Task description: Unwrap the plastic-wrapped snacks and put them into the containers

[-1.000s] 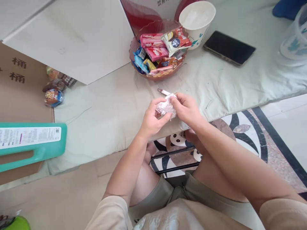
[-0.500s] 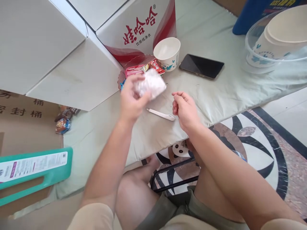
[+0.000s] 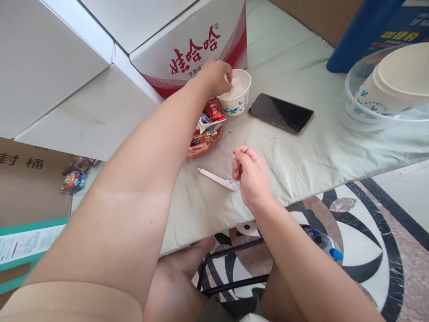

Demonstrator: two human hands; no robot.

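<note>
White cup [image 3: 235, 106] sits beneath left fingers [image 3: 229, 74].

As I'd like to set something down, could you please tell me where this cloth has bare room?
The cloth is bare between phone and clear tub, and beyond the phone, between printed box and blue container. It is crowded where the left hand, lone cup, snack bowl and printed box cluster.

1 head-worn camera looks forward and down.
</note>
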